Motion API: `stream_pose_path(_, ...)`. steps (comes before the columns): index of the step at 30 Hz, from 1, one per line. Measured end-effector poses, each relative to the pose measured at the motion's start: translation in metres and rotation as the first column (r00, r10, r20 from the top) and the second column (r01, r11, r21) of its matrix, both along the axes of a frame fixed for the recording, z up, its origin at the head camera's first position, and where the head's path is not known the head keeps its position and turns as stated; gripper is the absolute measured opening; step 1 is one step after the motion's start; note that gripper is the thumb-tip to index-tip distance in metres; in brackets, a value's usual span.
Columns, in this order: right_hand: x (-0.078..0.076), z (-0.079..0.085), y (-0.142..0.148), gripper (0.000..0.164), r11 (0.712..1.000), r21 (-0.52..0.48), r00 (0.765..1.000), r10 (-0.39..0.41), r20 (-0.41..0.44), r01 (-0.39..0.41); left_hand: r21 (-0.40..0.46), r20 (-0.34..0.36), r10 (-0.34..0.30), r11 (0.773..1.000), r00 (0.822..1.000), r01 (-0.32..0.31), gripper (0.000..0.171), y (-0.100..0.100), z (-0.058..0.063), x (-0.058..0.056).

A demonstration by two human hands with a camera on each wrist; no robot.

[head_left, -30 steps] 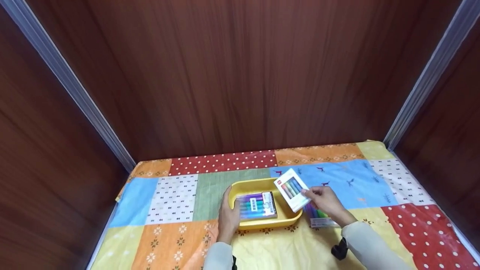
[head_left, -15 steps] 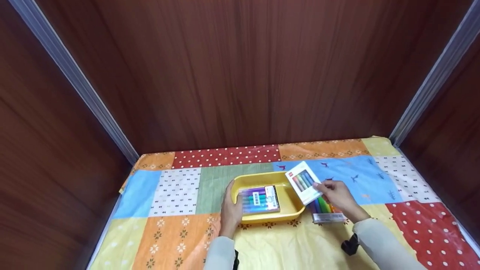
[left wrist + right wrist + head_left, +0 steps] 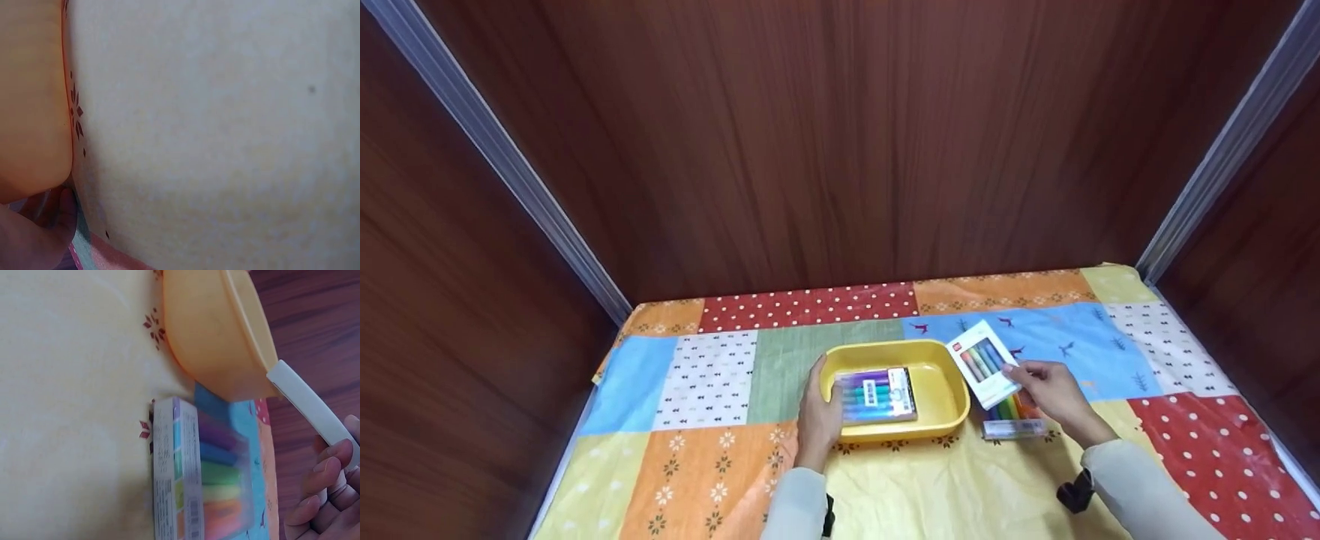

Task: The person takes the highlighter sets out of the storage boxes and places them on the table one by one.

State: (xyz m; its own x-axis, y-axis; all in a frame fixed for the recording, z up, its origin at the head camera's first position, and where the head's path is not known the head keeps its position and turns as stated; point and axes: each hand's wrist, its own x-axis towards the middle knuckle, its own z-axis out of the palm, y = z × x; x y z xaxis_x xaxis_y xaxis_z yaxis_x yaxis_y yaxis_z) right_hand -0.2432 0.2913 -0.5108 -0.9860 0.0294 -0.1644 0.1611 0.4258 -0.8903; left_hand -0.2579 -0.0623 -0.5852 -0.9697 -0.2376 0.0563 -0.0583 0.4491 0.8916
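My left hand [image 3: 819, 420] grips the left end of a yellow plastic basin [image 3: 943, 397], thumb over the rim. In the basin's left part lies a clear-fronted pack of coloured markers [image 3: 877, 396]. A white box with a window showing coloured pens [image 3: 984, 364] is pinched at its lower right edge by my right hand [image 3: 1056, 394]. That box is held tilted, off the basin's right end. Partly beneath it on the cloth is another clear pack of rainbow-coloured markers [image 3: 219, 478], standing apart from the basin wall in the right wrist view. The left wrist view shows only a few fingers [image 3: 64, 211] against the basin.
A patchwork cloth [image 3: 720, 480] covers the table. Dark wood panels [image 3: 840, 150] enclose its back and both sides, with metal strips [image 3: 510, 157] at the corners. A black strap [image 3: 1076, 491] hangs at the right wrist.
The white box has moved rightward with my right hand, from over the basin to beyond its right rim. More of the marker pack on the cloth shows. My left hand keeps its grip.
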Motion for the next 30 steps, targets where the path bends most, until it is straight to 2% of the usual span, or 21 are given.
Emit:
stream_pose_path(6,0.001,0.003,0.007,0.041,0.998,0.053,0.999,-0.032,-0.02,0.033,-0.009,0.0,0.002,1.0,1.0,-0.002,0.056,0.001,0.001,0.0)
stream_pose_path(12,0.003,0.003,0.013,0.043,0.997,0.061,0.999,-0.039,-0.022,0.04,-0.01,-0.009,-0.004,1.0,1.0,0.003,0.056,0.001,0.001,0.0)
stream_pose_path(20,0.006,-0.002,0.019,0.041,0.995,0.069,0.997,-0.075,0.018,0.073,0.019,-0.028,-0.012,1.0,1.0,0.013,0.055,0.0,-0.001,0.001)
stream_pose_path(30,0.01,-0.007,0.031,0.042,0.993,0.081,0.995,-0.09,0.049,0.086,0.001,-0.015,-0.006,1.0,1.0,0.006,0.056,0.0,-0.002,0.001)
